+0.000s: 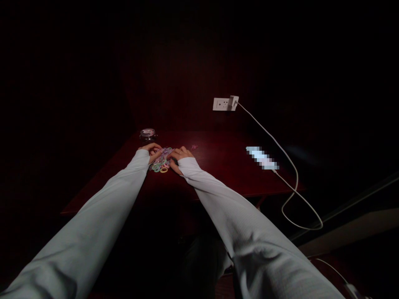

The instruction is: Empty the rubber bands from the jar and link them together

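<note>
A loose pile of small pastel hair ties (162, 165) lies on the dark red table, in pink, purple, green and yellow. My left hand (151, 149) rests at the pile's left edge, its fingers curved and its thumb apart from them. On the right side my right hand (181, 154) reaches over the pile with bent fingers and the thumb spread away. Both hands touch the hair ties; some are hidden under the fingers. Neither hand shows a firm grip on one. A little pink cluster (194, 147) lies apart, just beyond my right hand.
A clear round jar (147, 134) with a lid stands at the table's (218, 174) back left. A blurred phone (262, 158) lies at the right with a white cable (274, 139) running to a charger (233, 102) in the wall socket (220, 104). The cable loops past the right edge.
</note>
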### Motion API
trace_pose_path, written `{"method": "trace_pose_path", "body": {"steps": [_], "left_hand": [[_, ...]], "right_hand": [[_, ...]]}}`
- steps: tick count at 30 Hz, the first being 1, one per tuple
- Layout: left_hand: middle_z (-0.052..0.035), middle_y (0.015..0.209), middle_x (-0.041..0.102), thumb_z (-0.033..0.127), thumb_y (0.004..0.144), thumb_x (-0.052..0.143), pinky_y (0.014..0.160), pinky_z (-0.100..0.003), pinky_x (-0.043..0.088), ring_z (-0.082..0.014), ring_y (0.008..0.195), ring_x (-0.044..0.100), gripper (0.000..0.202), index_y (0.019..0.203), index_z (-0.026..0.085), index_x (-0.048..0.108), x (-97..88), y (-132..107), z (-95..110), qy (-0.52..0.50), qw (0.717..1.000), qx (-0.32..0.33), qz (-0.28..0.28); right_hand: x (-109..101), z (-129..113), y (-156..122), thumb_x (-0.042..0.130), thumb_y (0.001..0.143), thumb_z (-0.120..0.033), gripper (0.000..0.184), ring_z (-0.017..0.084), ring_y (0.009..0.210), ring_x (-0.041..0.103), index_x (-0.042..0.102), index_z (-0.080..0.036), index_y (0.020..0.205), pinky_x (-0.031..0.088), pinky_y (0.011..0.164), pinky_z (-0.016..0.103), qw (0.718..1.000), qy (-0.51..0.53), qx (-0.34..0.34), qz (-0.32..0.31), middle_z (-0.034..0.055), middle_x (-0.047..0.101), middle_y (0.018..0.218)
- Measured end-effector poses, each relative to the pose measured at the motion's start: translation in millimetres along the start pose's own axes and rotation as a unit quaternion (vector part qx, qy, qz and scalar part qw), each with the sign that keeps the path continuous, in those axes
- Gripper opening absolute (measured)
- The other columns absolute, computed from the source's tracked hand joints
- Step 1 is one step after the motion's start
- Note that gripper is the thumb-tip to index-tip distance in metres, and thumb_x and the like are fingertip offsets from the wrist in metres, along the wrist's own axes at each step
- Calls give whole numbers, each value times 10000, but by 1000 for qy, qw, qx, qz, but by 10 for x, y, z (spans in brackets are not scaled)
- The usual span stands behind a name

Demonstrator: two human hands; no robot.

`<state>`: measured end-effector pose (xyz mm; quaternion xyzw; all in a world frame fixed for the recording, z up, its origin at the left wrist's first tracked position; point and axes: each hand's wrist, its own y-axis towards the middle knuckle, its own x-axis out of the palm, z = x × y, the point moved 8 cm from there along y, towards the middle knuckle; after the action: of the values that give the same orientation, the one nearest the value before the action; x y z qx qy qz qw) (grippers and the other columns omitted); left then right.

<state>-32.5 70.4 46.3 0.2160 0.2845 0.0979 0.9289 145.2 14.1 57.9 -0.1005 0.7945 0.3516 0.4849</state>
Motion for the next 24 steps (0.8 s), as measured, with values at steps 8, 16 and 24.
{"method": "trace_pose_path", "body": {"steps": [8, 16, 24], "left_hand": [[-36, 697, 694, 570, 645, 707, 517, -233, 436, -125, 548, 542, 421, 818, 187, 704, 43, 14, -29, -18, 1000, 4, -14], [-46, 705, 694, 565, 663, 698, 534, -245, 438, -128, 546, 545, 430, 845, 175, 694, 48, 13, 4, -18, 999, 13, -24], [-46, 709, 715, 539, 663, 698, 527, -241, 443, -127, 545, 539, 390, 839, 191, 707, 48, 0, 10, -22, 999, 21, -17]], "right_hand": [[-14, -47, 3, 606, 1003, -222, 293, 252, 1219, 557, 750, -252, 1256, 457, 1043, 379, 1000, 1, -27, -1, 51, 730, 1326], [46, -58, 22, 596, 1002, -226, 377, 256, 1203, 535, 733, -292, 1346, 454, 1053, 393, 998, 4, -51, -21, 56, 711, 1318], [35, -56, 10, 620, 1009, -248, 285, 248, 1213, 544, 780, -289, 1242, 458, 1051, 389, 999, 2, -47, -12, 44, 721, 1314]]}}
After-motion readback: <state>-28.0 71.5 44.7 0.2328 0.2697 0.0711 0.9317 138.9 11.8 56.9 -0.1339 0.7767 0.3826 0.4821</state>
